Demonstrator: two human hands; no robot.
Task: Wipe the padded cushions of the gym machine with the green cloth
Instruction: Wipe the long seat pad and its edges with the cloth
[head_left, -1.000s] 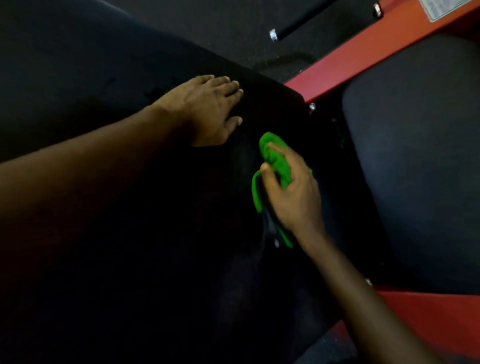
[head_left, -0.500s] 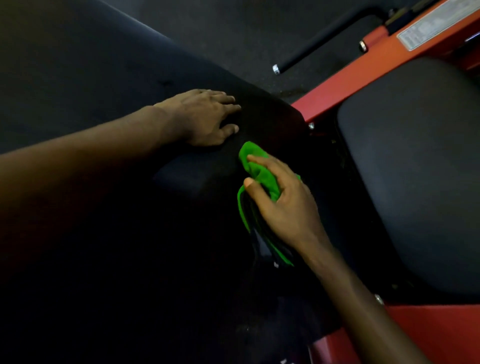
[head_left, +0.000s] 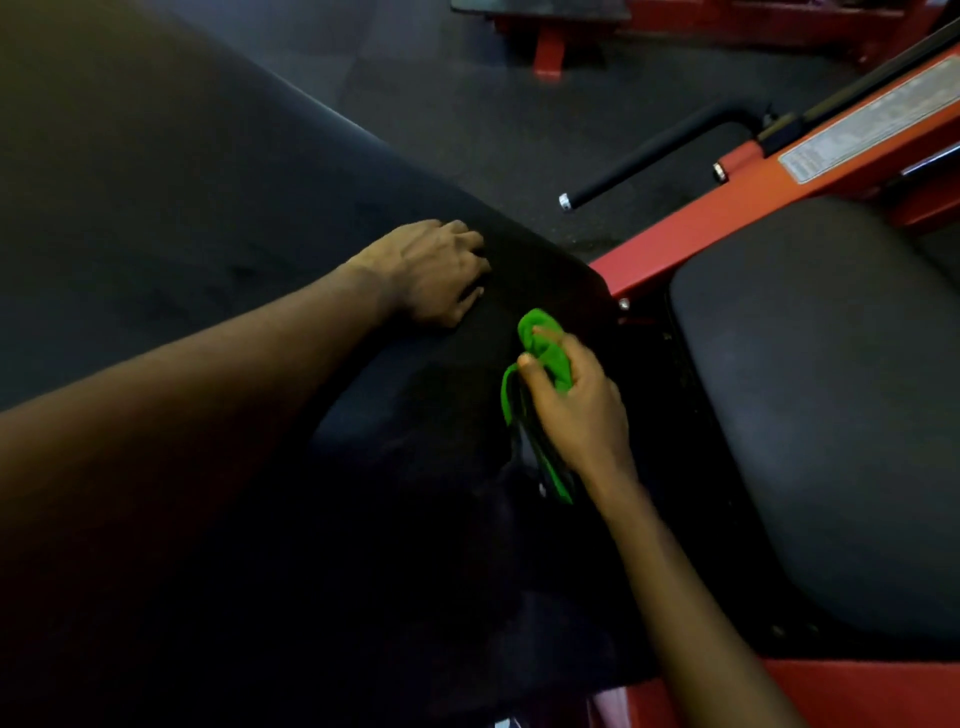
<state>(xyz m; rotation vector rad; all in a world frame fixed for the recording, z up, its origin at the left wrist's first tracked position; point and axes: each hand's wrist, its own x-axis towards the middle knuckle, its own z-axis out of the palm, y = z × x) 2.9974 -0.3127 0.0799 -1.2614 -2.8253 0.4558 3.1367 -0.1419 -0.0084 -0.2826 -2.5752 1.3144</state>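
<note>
Here, the scene: a person bends over a gym machine, both bare arms stretched across its dark upholstery.
Cloth: a soft, bunched green cloth (head_left: 540, 353) is pressed against the right-hand end of the large black padded cushion (head_left: 208, 218), just short of the dark gap beside it. A loose tail of the fabric trails toward the near side, under the wrist.
Right hand: the right hand (head_left: 579, 410) grips the wad, with the thumb on its left side and the fingers curled over the top.
Left hand: the left hand (head_left: 426, 270) rests on the same cushion, a little left of and beyond the cloth and not touching it. Its fingers are bent, tips down on the padding, holding nothing.
Second pad: a smaller black padded seat cushion (head_left: 831, 415) lies to the right across the gap, with neither hand on it.
Frame: a red steel frame (head_left: 727, 213) runs toward the far right. A black handle bar with a chrome end cap (head_left: 649, 156) juts out over the dark rubber floor (head_left: 467, 104).
Handling: the cloth looks light and limp, likely to unravel if held by a corner. It seems best gathered in the palm with a flat face on the smooth, yielding pad.
Stage: probably mid-wipe at the large cushion's end, with the seat pad likely yet to do.
</note>
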